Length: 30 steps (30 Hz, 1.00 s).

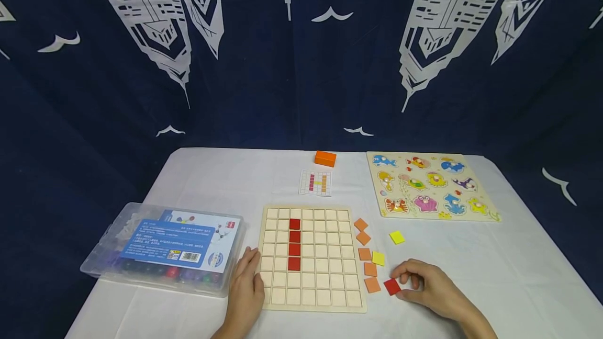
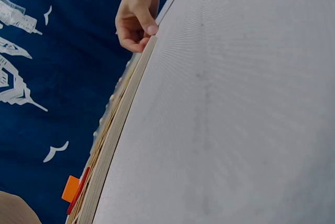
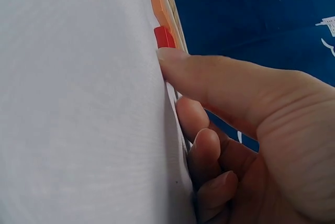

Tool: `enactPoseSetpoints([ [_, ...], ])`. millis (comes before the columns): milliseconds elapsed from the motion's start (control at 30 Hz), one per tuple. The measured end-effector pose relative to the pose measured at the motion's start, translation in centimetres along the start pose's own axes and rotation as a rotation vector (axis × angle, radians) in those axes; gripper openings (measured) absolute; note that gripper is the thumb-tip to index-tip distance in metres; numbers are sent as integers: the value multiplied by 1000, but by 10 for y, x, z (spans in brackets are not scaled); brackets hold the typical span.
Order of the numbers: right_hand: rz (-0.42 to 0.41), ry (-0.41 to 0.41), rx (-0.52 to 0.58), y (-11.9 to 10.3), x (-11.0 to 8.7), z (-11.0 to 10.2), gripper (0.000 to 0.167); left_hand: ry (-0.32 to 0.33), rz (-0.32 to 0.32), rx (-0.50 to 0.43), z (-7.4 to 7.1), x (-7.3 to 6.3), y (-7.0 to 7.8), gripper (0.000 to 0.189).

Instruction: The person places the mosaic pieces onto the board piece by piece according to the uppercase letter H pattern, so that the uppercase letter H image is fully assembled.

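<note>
A square wooden grid board (image 1: 325, 250) lies on the table, with a column of several red square tiles (image 1: 294, 249) in its cells. My left hand (image 1: 246, 289) rests along the board's left edge, fingers extended and thumb over the rim. At the right, my right hand (image 1: 431, 286) pinches a loose red tile (image 1: 392, 286) between thumb and forefinger, low over the table. In the right wrist view the thumb presses close at the near side of this red tile (image 3: 164, 36), the other fingers curled below. Several orange tiles (image 1: 370, 269) line the board's right side, beside two yellow tiles (image 1: 378, 258).
Left of the board stands a clear plastic case (image 1: 231, 271) with a blue label. Behind the board lie a small pattern card (image 1: 306, 190) and an orange block (image 1: 325, 159). A sea-animal peg puzzle (image 1: 410, 208) occupies the back right of the white-covered table (image 1: 527, 276).
</note>
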State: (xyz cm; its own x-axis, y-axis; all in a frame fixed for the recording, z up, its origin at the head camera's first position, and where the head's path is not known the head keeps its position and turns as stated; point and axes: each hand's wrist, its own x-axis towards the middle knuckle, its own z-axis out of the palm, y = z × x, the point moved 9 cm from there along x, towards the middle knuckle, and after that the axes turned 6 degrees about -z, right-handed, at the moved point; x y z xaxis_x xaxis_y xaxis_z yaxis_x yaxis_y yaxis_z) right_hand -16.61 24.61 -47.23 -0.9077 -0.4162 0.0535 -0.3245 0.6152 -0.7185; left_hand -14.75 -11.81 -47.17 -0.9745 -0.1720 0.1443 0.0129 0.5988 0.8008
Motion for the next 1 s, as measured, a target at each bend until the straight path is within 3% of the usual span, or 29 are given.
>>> enactPoseSetpoints([
  [167,21,11,-30,2,0,-2,26,6,0,2,0,1,0,43],
  [300,27,70,-50,0,0,-8,26,9,-1,7,0,1,0,43],
  [533,-76,227,-85,-37,18,-10,33,10,8,14,0,-1,2,43],
  [633,-124,192,-40,-59,35,4,31,15,11,20,-1,-1,2,43],
  [800,-137,66,63,-91,67,43,26,28,24,22,-1,0,2,42],
  [1000,-142,-29,73,-118,90,88,25,25,21,18,-1,0,2,42],
])
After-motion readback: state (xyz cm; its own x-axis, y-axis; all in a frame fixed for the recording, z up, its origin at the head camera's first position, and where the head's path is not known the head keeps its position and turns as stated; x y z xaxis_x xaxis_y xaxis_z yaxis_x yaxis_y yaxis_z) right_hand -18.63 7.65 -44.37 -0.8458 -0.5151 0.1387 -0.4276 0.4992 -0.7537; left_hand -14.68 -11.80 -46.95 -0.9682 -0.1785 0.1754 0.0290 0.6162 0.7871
